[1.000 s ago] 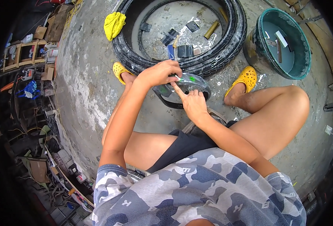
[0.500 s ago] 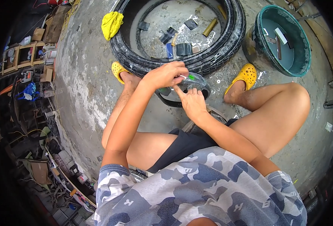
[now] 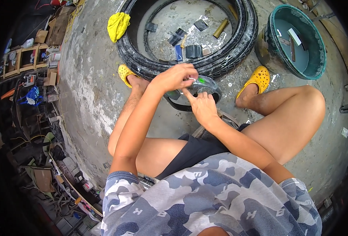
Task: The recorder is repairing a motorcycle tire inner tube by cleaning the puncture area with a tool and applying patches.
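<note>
A black inner tube (image 3: 212, 85) with a wet-looking shine and a bright green mark is bent into a loop in front of me, between my feet. My left hand (image 3: 176, 77) is over its near-left side, fingers bent in a pinch. Something small and whitish shows at these fingertips, too small to name. My right hand (image 3: 204, 107) grips the loop's near edge, its index finger stretched toward the left fingertips. The lower part of the loop hangs below the hands, partly covered by them.
Ahead lies a large tire (image 3: 237, 59) with several rubber pieces and a brass-coloured cylinder (image 3: 220, 28) inside its ring. A yellow cloth (image 3: 118, 26) drapes over its left side. At right stands a green bucket (image 3: 274, 49) of water. Cluttered shelving (image 3: 20, 63) lines the left.
The whole view has shifted very slightly. Both hands keep nearly the same pose on the inner tube.
</note>
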`<move>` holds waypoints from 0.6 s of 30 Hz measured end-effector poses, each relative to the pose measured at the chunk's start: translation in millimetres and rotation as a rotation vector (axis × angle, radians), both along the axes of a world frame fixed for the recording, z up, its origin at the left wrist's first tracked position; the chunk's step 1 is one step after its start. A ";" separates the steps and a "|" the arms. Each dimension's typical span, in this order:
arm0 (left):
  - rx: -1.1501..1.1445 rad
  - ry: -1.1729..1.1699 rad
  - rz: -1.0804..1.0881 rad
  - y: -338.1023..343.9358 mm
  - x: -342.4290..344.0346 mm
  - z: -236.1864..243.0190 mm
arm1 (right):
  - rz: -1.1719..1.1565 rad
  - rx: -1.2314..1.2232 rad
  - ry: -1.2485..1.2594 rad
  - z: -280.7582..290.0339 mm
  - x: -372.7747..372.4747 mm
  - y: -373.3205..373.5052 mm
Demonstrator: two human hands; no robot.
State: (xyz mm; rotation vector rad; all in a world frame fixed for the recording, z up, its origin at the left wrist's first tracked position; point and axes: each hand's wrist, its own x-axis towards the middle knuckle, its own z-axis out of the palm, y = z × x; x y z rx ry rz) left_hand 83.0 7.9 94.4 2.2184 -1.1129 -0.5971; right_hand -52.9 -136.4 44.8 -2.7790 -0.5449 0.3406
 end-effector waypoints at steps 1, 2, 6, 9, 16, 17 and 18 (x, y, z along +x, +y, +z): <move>-0.008 -0.032 0.023 9.9 1.8 -1.2 | 0.006 -0.014 0.003 7.6 1.0 2.6; 0.028 0.018 0.104 19.6 5.0 1.0 | 0.003 -0.031 0.006 12.3 1.8 3.2; 0.087 0.012 0.132 20.4 7.0 -0.6 | 0.010 -0.063 0.015 10.2 1.0 3.2; 0.037 -0.010 0.045 -6.5 -4.7 1.9 | -0.001 -0.043 0.025 -2.4 0.5 2.8; 0.090 -0.057 0.162 27.9 -9.1 8.0 | 0.009 -0.056 0.056 13.4 3.7 3.3; 0.036 -0.093 0.153 22.2 -13.7 7.0 | 0.007 -0.057 0.065 11.6 3.5 3.1; 0.029 -0.092 0.118 17.2 -16.6 6.6 | 0.006 -0.055 0.064 6.3 2.3 3.3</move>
